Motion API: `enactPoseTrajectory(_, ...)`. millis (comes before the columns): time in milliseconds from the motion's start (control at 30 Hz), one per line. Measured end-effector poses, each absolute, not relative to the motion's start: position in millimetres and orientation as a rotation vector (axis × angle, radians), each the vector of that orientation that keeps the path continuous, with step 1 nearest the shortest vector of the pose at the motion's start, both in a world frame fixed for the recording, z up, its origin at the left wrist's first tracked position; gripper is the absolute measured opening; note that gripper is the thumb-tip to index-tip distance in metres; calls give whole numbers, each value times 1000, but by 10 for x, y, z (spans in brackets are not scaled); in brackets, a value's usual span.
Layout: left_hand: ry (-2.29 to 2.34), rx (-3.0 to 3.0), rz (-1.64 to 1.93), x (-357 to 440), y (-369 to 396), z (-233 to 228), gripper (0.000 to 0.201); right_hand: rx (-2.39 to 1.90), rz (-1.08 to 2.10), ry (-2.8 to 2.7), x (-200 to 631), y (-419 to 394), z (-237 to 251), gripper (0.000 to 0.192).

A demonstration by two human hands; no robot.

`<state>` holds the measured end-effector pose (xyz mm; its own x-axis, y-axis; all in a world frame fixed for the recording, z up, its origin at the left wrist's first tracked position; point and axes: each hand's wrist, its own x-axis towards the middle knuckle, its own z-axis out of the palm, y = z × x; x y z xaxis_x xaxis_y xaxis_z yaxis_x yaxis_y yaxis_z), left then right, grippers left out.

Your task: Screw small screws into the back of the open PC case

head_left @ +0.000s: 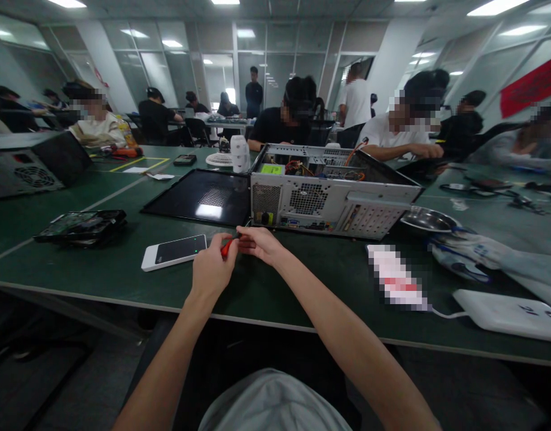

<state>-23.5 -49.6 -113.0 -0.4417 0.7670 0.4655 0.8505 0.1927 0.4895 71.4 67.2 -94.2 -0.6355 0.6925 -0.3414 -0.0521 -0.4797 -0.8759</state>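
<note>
Both my hands meet over the green table (122, 269), just in front of an open computer case (329, 197) lying on its side. My left hand (211, 269) is closed around a small red-handled tool (228, 246). My right hand (259, 242) pinches the same tool's far end with its fingertips. Most of the tool is hidden by the fingers. A white phone (174, 251) lies flat just left of my left hand.
The case's black side panel (198, 196) lies behind the phone. A circuit board (80, 226) sits at left and another computer case (28, 164) at far left. A metal bowl (428, 220), cloth gloves (472, 254) and a white device (511, 312) are at right. Several people work behind.
</note>
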Motion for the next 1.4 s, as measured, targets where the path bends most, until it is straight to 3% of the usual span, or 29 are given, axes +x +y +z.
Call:
enactPoseTrajectory(67,-2352,-1619,-1083,-249,-492,-1134,37,-939,2180,-1222,758,671,-921,15)
enactPoseTrajectory(333,-2226,-1574,-1124,-194,-554,-1117,42,-928,2135,-1171,743,691,-939,15)
enactPoseTrajectory(533,-2142,-1616,-1202,-219,-552,-1156,23,-977,2105,-1175,697,700,-939,25)
enactPoseTrajectory(933,-2447,-1412,-986,-184,-551,-1088,34,-869,2223,-1126,813,700,-891,19)
enactPoseTrajectory(1133,-2218,-1514,-1106,-206,-558,-1137,37,-912,2180,-1142,763,682,-915,19)
enactPoseTrajectory(1300,-2054,-1653,-1127,-256,-524,-1189,18,-936,2133,-1157,739,677,-959,15)
enactPoseTrajectory(1400,-2067,-1606,-1194,-253,-514,-1191,17,-957,2108,-1169,711,694,-988,13)
